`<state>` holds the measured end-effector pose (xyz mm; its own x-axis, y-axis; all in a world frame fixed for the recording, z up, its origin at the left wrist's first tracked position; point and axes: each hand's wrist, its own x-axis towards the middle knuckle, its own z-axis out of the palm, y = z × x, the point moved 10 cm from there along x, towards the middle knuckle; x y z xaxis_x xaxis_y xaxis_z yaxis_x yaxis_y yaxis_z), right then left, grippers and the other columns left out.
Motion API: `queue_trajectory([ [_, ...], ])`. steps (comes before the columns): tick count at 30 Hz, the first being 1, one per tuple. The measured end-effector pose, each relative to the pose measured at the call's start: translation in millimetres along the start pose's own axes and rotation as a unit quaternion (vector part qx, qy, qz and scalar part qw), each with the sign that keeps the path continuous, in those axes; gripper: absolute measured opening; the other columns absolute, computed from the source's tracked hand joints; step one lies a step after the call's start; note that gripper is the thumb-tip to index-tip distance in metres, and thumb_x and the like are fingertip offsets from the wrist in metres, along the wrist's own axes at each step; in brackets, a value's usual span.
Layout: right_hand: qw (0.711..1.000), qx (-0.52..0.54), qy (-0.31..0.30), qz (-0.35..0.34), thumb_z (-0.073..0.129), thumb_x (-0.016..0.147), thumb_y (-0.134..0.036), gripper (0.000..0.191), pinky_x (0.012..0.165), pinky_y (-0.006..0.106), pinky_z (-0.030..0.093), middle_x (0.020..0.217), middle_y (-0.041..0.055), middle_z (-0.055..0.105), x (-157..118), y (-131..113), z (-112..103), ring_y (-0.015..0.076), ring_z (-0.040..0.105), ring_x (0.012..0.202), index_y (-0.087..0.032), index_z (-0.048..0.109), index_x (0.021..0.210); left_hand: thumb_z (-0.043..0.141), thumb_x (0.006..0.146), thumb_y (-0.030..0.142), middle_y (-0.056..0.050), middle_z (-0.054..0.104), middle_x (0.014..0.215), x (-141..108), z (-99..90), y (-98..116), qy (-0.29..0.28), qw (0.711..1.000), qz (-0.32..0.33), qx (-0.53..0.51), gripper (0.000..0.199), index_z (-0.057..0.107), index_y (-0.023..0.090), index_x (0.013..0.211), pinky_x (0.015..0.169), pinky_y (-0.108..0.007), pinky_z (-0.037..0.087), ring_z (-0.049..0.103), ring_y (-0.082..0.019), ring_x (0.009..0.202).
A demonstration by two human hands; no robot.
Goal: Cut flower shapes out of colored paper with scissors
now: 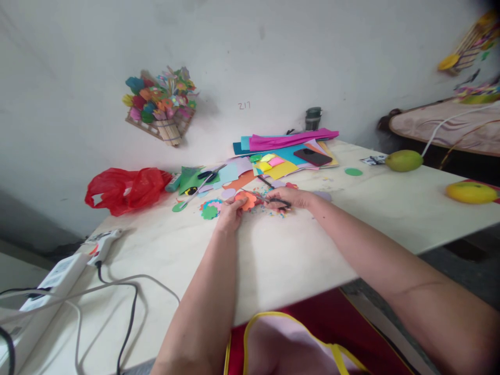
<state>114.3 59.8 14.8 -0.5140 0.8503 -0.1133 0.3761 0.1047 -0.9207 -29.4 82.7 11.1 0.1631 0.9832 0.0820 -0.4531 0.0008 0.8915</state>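
Pinched in my left hand [231, 212] is an orange paper flower [247, 201] with a scalloped edge. My right hand [287, 198] is closed around a pair of scissors [278, 202] with dark handles, and the blades point left toward the flower. Whether the blades touch the paper I cannot tell. Beside my left hand lies a small pile of cut paper flowers, a green flower [210, 212] on top. Tiny paper scraps [279, 211] are scattered under and around both hands.
Behind the hands are coloured paper sheets [287, 169], a phone [312, 157] and other scissors [211, 174]. A red plastic bag [128, 190] sits at left, near a power strip [58, 281] with cables. Mangoes [404, 161] lie at right; a paper bouquet [162, 101] hangs on the wall.
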Motion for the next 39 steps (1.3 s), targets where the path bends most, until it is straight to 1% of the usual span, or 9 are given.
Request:
queue_trajectory([
  [4, 1.0, -0.001, -0.009, -0.009, 0.074, 0.073, -0.041, 0.031, 0.034, 0.017, 0.028, 0.054, -0.0039, 0.058, 0.5, 0.1, -0.3, 0.006, 0.05, 0.039, -0.014, 0.06, 0.081, 0.081, 0.055, 0.015, -0.007, 0.073, 0.071, -0.3, 0.2, -1.0, -0.007, 1.0, -0.012, 0.003, 0.02, 0.071, 0.011, 0.072, 0.056, -0.025, 0.05, 0.064, -0.014, 0.057],
  [9, 1.0, 0.001, -0.011, -0.005, 0.075, 0.072, -0.041, 0.032, 0.033, 0.017, 0.027, 0.053, -0.0041, 0.057, -0.5, 0.0, -1.1, 0.0063, 0.049, 0.039, -0.014, 0.062, 0.082, 0.081, 0.054, 0.016, -0.008, 0.073, 0.07, -1.0, 1.2, -0.2, -0.015, 1.0, -0.014, 0.01, 0.02, 0.072, 0.01, 0.071, 0.055, -0.024, 0.05, 0.063, -0.014, 0.057],
  [15, 1.0, -0.004, -0.013, -0.009, 0.076, 0.073, -0.04, 0.032, 0.035, 0.016, 0.032, 0.054, -0.0041, 0.056, 0.2, 2.4, -2.2, 0.0057, 0.049, 0.039, -0.013, 0.064, 0.084, 0.082, 0.055, 0.019, -0.011, 0.074, 0.072, -2.1, 1.0, -2.6, -0.029, 0.999, -0.032, 0.032, 0.026, 0.073, 0.008, 0.077, 0.057, -0.026, 0.054, 0.068, -0.018, 0.061],
  [20, 1.0, 0.015, -0.016, -0.012, 0.078, 0.073, -0.036, 0.029, 0.035, 0.015, 0.036, 0.056, -0.0035, 0.056, 3.8, 6.0, -3.0, 0.0052, 0.049, 0.041, -0.012, 0.064, 0.083, 0.081, 0.056, 0.018, -0.011, 0.074, 0.072, -2.5, -0.4, -2.6, -0.027, 0.998, -0.036, 0.04, 0.022, 0.073, 0.009, 0.075, 0.056, -0.026, 0.055, 0.068, -0.018, 0.061],
  [24, 0.999, 0.027, -0.018, -0.001, 0.078, 0.073, -0.032, 0.026, 0.037, 0.015, 0.038, 0.055, -0.0037, 0.056, 3.8, 6.4, -1.8, 0.0048, 0.047, 0.04, -0.012, 0.064, 0.083, 0.081, 0.057, 0.017, -0.011, 0.074, 0.073, -2.6, 0.2, -3.1, -0.029, 0.998, -0.036, 0.034, 0.022, 0.073, 0.008, 0.076, 0.056, -0.025, 0.055, 0.068, -0.018, 0.061],
  [29, 1.0, 0.026, -0.009, -0.005, 0.078, 0.071, -0.032, 0.027, 0.037, 0.017, 0.036, 0.054, -0.0037, 0.056, 3.7, 4.6, -2.3, 0.0055, 0.047, 0.04, -0.012, 0.065, 0.083, 0.08, 0.058, 0.016, -0.011, 0.074, 0.075, -2.2, -2.4, -3.5, -0.018, 0.999, -0.039, 0.027, 0.021, 0.072, 0.009, 0.076, 0.056, -0.026, 0.055, 0.069, -0.019, 0.064],
  [34, 1.0, 0.024, -0.004, -0.015, 0.079, 0.069, -0.035, 0.031, 0.037, 0.017, 0.036, 0.055, -0.0043, 0.057, 5.0, 5.3, -2.3, 0.0056, 0.048, 0.041, -0.012, 0.064, 0.083, 0.08, 0.059, 0.017, -0.012, 0.075, 0.077, -1.3, -1.9, -3.8, -0.024, 0.999, -0.039, 0.029, 0.023, 0.072, 0.009, 0.078, 0.058, -0.027, 0.055, 0.07, -0.021, 0.067],
  [39, 1.0, 0.007, -0.002, -0.017, 0.08, 0.068, -0.037, 0.033, 0.035, 0.015, 0.031, 0.053, -0.0053, 0.057, 8.9, 11.8, -1.7, 0.0055, 0.049, 0.04, -0.014, 0.063, 0.085, 0.08, 0.058, 0.018, -0.011, 0.074, 0.073, 0.6, -2.2, -5.6, -0.027, 0.999, -0.034, 0.033, 0.022, 0.072, 0.009, 0.077, 0.057, -0.026, 0.054, 0.068, -0.018, 0.062],
])
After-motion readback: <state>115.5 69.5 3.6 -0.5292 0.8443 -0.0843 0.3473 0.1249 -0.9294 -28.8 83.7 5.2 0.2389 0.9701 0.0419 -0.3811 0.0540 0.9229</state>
